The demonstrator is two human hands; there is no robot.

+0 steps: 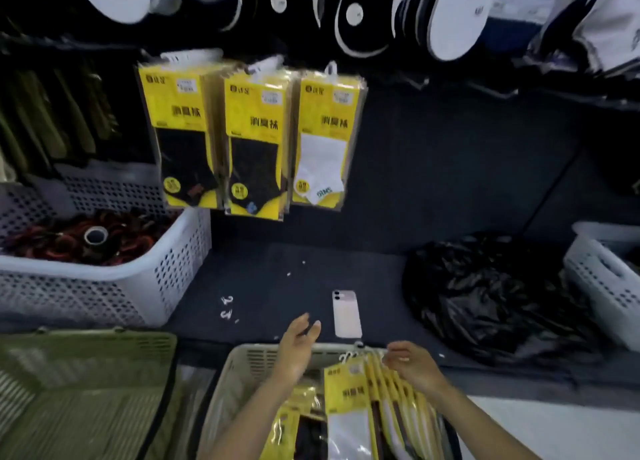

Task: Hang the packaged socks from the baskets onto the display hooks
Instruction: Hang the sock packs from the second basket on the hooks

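The left hand (pixel 299 347) is hovering open and empty, the right hand (pixel 412 366) is curling over the packs (pixel 349 390) in the basket (pixel 242 359), grip unclear; light, slick and floppy, they are probably needing a pinch at their top edges.

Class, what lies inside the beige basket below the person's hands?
Yellow sock packs: a row standing on edge at the right of the basket, others lying at the left. The basket's floor is hidden under them.
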